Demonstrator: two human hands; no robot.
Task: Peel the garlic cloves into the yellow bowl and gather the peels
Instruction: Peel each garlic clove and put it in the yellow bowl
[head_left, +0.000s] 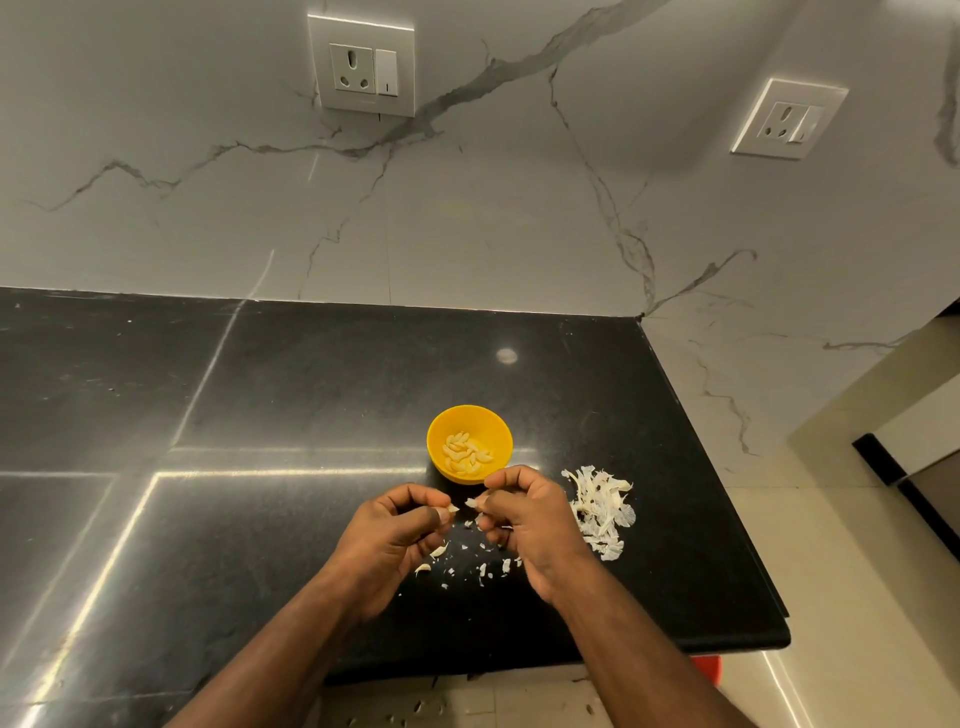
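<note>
Both bare forearms reach over the glossy black stone counter (260, 395), where the left hand (395, 540) curls and pinches a small pale garlic piece (454, 509) at its fingertips. Close beside it, the right hand (524, 525) curls too, pinching a papery scrap (471, 502). Just beyond sits the round yellow bowl (470, 418) of smooth peeled cloves (466, 453), with flaky white peels (602, 512) heaped right of it.
</note>
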